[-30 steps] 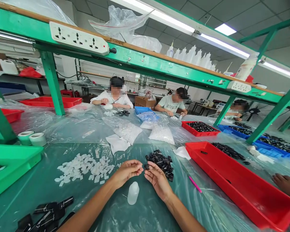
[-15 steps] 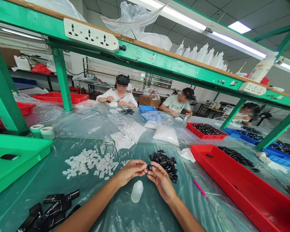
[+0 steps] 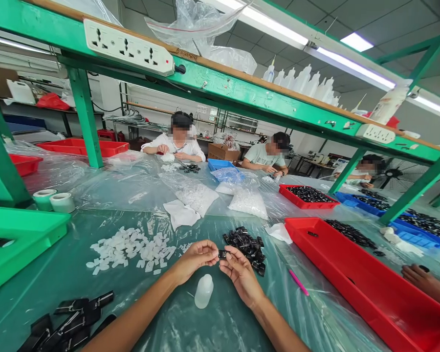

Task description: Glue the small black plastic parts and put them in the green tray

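Green tray [image 3: 29, 266]: well left of the white bottle [image 3: 204, 292]
Larger black pieces [image 3: 68, 325]: heaped left of the bottle, nearer the viewer
White tabs [image 3: 132, 249]: scattered left of and beyond the bottle
Left hand [image 3: 197, 257]: just beyond the bottle; fingertips at the small black part [image 3: 222, 254], cannot tell whether gripping
Small black part: beyond the bottle, between both hands
Right hand [image 3: 242, 275]: right of the bottle, pinching that part
Pink pen [image 3: 298, 282]: farther right of the bottle
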Motion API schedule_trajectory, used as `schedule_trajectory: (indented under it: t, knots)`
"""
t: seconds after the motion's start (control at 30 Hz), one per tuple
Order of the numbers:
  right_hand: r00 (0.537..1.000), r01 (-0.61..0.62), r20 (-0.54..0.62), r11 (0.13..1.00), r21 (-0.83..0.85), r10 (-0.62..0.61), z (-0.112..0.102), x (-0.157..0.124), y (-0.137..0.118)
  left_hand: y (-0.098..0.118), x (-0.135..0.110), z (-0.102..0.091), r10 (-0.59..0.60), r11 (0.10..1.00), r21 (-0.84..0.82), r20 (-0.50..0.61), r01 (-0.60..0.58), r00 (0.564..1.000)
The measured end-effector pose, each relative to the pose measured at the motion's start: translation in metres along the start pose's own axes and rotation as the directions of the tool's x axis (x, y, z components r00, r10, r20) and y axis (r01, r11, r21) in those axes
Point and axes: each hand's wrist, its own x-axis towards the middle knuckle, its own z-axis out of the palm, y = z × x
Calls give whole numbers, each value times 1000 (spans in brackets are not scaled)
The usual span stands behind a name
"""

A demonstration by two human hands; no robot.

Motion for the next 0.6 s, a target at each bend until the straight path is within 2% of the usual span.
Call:
schedule_trajectory:
  t: [0.4, 0.6]
  knots:
    - [1000, -21, -16, 999, 24, 22, 1, -1, 4, -5, 2, -2, 41, 996, 79, -41, -37, 998]
    - [997, 37, -62, 999, 5, -36, 4, -1, 0, 11, -2, 1, 62, 978, 205, -82, -44, 995]
